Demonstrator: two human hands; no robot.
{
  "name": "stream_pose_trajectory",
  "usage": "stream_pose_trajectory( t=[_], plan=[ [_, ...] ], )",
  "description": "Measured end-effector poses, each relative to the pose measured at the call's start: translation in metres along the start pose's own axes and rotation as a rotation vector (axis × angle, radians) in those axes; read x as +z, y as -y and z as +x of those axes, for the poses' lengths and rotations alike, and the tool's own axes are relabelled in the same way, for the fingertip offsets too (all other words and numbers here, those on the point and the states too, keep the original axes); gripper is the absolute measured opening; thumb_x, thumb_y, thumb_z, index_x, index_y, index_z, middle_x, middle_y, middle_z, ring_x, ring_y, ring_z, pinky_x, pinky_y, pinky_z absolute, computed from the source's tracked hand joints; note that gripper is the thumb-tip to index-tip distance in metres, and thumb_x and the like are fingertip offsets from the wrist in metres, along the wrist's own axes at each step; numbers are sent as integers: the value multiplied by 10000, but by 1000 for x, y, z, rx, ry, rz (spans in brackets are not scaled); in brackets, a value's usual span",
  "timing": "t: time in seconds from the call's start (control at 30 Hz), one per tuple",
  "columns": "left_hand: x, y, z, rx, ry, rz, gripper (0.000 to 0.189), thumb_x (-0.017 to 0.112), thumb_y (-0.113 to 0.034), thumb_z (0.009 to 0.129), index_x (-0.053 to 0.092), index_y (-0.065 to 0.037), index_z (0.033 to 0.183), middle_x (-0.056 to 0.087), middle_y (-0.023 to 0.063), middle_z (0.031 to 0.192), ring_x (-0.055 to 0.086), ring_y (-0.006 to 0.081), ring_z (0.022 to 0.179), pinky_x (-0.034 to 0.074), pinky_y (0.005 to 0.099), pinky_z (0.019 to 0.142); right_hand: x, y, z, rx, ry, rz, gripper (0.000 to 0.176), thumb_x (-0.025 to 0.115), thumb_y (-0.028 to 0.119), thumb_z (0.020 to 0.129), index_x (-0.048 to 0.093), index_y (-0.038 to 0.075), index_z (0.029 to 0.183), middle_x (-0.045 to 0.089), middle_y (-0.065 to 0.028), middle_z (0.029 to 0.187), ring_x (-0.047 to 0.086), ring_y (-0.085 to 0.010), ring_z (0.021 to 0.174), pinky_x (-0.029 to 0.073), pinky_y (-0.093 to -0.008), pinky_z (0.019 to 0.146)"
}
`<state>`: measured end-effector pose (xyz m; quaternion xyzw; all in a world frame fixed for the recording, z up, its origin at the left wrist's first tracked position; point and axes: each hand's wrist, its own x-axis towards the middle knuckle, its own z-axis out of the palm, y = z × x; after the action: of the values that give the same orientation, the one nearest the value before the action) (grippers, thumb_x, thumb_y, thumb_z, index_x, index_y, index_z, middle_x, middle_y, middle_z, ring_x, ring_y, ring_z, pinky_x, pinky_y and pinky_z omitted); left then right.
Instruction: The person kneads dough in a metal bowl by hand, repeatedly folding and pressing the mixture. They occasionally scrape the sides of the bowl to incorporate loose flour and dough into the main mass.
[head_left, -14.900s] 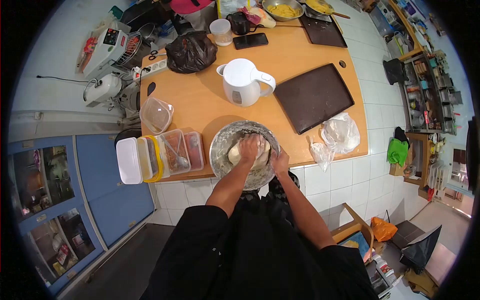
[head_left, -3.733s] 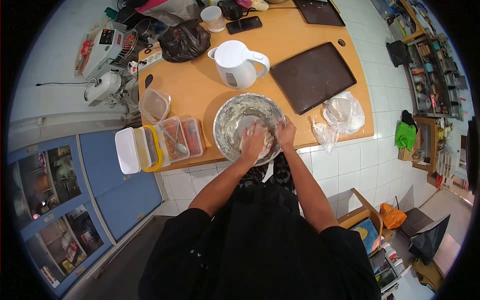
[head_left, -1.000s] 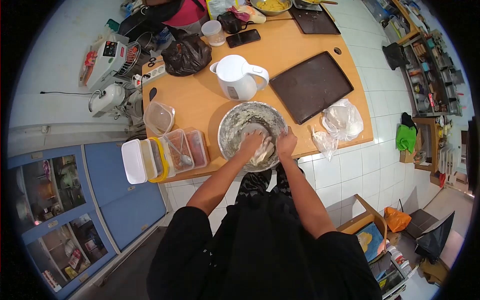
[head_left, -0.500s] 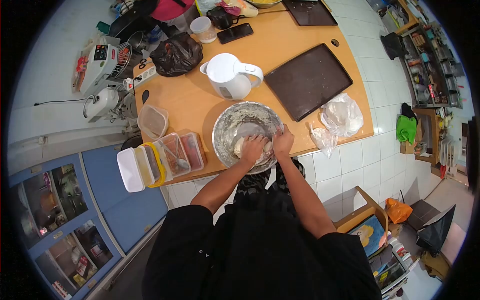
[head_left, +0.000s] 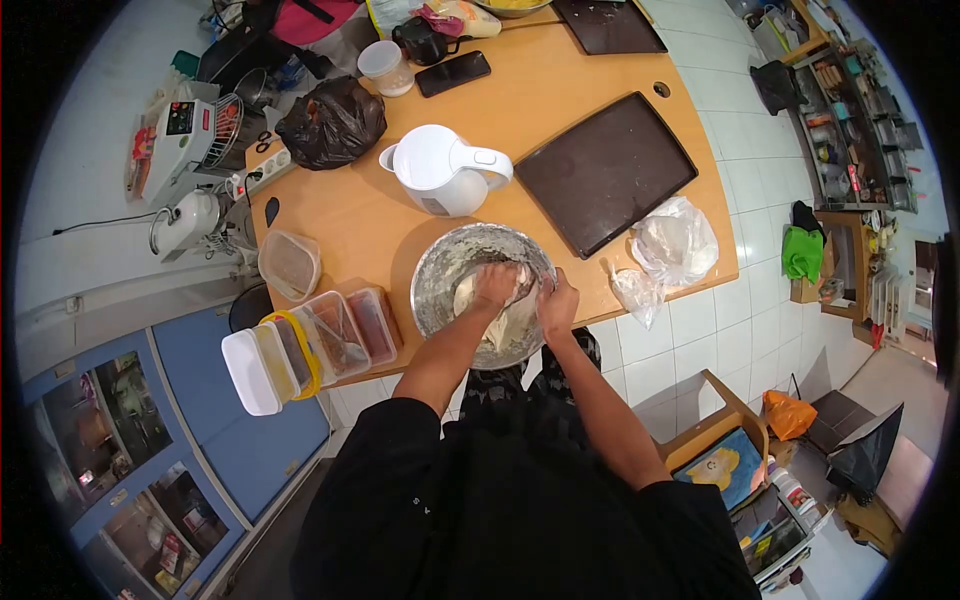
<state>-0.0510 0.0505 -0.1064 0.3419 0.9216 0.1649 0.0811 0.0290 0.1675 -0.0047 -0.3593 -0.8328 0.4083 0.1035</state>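
A metal mixing bowl (head_left: 428, 272), its inner wall smeared with flour and dough, stands at the table's near edge. Inside lies a pale lump of dough (head_left: 497, 330). My left hand (head_left: 496, 285) is down in the bowl, its fingers curled into the dough and partly hidden by it. On the bowl's right side, my right hand (head_left: 558, 304) is closed around the rim. A white electric kettle (head_left: 432, 172) stands just beyond the bowl.
Right of the bowl are a dark baking tray (head_left: 608, 172) and clear plastic bags (head_left: 675, 243). Several plastic containers (head_left: 340, 330) stand at the left near edge. A black plastic bag (head_left: 332, 123) and a phone (head_left: 454, 74) lie farther back.
My left hand has pushed farther into the bowl, and more dough shows below it. My right hand stays at the rim. The camera view has shifted slightly.
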Motion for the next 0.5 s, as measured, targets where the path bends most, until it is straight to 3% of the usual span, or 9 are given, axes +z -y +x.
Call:
stream_pose_trajectory(
  t=[0.13,0.23,0.33,0.37,0.47,0.5],
  plan=[
    [10,4,5,-134,-30,7,200,540,-201,816,693,-96,893,675,161,903,653,340,848,478,479,727,1,-1,-1,-4,16,-55,178,557,122,891,582,-42,956,566,-317,678,589,-487,685,445,-509,595],
    [6,8,14,-301,94,-53,245,586,-285,813,702,-80,883,678,180,925,642,368,878,476,477,770,1,-2,-1,-13,35,-86,184,566,116,886,572,-41,981,558,-317,664,585,-489,674,436,-515,586],
    [-34,-5,27,-508,128,-484,360,603,-381,826,708,-55,936,670,199,1021,623,398,963,470,444,846,1,0,-2,-19,22,-101,184,582,99,875,567,-40,996,559,-313,657,583,-490,662,431,-520,577],
    [-35,6,33,-602,334,-578,478,574,-447,857,675,-48,1102,601,187,1239,575,364,1119,434,401,952,1,1,-4,-7,14,-103,168,583,85,863,555,-31,981,560,-306,653,585,-487,663,435,-524,585],
    [-47,21,40,-493,483,-855,504,587,-443,852,642,-54,1168,622,156,1226,586,347,1110,449,414,940,-1,6,-5,7,9,-116,149,587,62,842,533,-13,959,566,-291,649,593,-479,669,444,-533,602],
    [-50,25,44,-494,648,-863,591,564,-469,869,559,-59,1293,541,130,1352,504,284,1239,387,389,1020,-2,8,-4,2,27,-123,154,589,66,845,535,-12,966,569,-291,653,595,-477,671,447,-533,601]
  ],
)
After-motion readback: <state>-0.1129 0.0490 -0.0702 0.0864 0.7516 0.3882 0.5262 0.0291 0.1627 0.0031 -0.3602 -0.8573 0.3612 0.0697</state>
